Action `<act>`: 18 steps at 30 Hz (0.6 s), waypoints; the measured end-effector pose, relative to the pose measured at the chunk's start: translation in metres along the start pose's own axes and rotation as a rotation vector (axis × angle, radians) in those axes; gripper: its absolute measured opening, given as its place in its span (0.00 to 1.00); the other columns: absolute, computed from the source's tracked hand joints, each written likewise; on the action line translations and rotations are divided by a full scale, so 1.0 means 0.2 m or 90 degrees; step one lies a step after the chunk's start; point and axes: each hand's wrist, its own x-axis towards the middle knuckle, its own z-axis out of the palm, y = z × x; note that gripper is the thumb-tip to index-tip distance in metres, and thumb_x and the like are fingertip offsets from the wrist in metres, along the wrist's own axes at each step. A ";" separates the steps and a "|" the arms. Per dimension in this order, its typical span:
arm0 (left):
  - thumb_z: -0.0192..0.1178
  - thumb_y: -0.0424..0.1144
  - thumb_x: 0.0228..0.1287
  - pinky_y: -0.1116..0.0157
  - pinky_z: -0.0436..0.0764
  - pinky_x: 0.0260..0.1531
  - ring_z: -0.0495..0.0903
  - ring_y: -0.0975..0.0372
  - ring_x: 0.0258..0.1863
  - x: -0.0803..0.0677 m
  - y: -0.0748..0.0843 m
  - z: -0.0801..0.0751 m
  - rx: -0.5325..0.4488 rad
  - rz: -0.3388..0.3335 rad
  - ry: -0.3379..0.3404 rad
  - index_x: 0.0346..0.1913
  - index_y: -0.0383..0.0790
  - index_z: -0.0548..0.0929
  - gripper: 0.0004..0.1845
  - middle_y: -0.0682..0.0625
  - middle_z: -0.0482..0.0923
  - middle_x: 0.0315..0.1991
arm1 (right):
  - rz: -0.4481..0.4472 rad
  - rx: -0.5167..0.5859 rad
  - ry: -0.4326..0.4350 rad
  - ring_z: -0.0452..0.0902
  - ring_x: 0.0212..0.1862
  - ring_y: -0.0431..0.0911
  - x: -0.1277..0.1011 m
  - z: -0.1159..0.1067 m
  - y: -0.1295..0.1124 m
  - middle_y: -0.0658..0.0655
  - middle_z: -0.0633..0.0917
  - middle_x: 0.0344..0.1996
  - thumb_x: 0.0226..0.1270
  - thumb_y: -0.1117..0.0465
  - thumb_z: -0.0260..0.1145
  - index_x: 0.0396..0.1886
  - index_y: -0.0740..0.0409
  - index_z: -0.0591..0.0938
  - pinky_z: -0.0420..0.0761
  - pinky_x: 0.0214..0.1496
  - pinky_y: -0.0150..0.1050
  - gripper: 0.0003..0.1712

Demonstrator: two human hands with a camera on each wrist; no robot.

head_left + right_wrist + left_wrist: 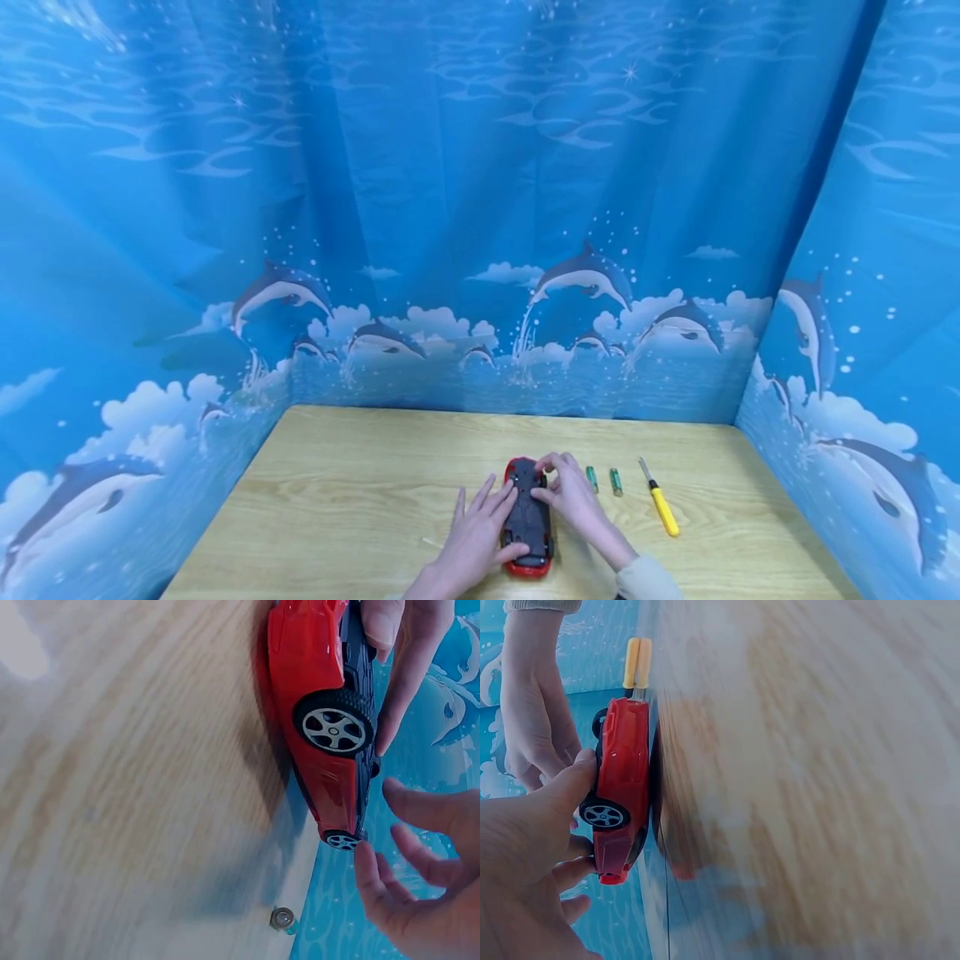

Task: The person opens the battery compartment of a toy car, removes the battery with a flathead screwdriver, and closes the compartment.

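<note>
A red toy car [528, 521] lies upside down on the wooden table, its black underside facing up. My left hand [474, 533] rests on it with spread fingers, the thumb near the close end and a fingertip farther up. In the left wrist view, the red side of the car [624, 772] shows, with the left thumb on the underside edge. My right hand [567, 492] is at the car's far right side. In the right wrist view, its fingertips [365, 859] reach the far wheel [342, 841], while the thumb stays apart from the fingers.
Two green batteries [616, 482] lie to the right of the car. Farther right is a screwdriver with a yellow handle [664, 512], its tip pointing away. A thin pale stick [432, 542] lies left of the car. Blue dolphin-print curtains [450, 208] surround the table [337, 492].
</note>
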 end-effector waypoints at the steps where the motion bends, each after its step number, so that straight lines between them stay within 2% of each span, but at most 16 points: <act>1: 0.62 0.66 0.62 0.31 0.60 0.67 0.60 0.47 0.76 0.00 0.00 0.00 0.001 0.000 -0.001 0.72 0.44 0.73 0.42 0.50 0.68 0.74 | 0.009 0.004 0.005 0.78 0.31 0.43 0.00 0.00 0.01 0.58 0.80 0.41 0.53 0.65 0.80 0.45 0.58 0.82 0.80 0.33 0.37 0.21; 3: 0.62 0.66 0.62 0.31 0.60 0.68 0.60 0.47 0.76 0.00 0.01 0.00 -0.003 -0.002 -0.008 0.73 0.45 0.73 0.42 0.50 0.68 0.74 | 0.026 0.007 -0.003 0.79 0.32 0.44 -0.01 -0.01 0.02 0.59 0.81 0.40 0.53 0.64 0.80 0.49 0.60 0.81 0.81 0.34 0.40 0.24; 8: 0.61 0.66 0.63 0.31 0.60 0.68 0.59 0.48 0.76 -0.01 0.01 -0.01 -0.005 -0.004 -0.016 0.73 0.47 0.73 0.40 0.49 0.68 0.74 | 0.063 0.027 -0.069 0.82 0.32 0.46 -0.02 -0.01 0.03 0.56 0.84 0.36 0.57 0.63 0.78 0.58 0.66 0.77 0.83 0.35 0.42 0.30; 18: 0.58 0.66 0.66 0.32 0.61 0.67 0.61 0.48 0.76 0.00 0.00 0.01 0.011 -0.004 -0.019 0.72 0.46 0.74 0.39 0.49 0.69 0.73 | 0.080 0.028 -0.087 0.83 0.32 0.45 0.00 0.01 0.04 0.54 0.85 0.35 0.56 0.65 0.77 0.58 0.67 0.79 0.83 0.34 0.39 0.30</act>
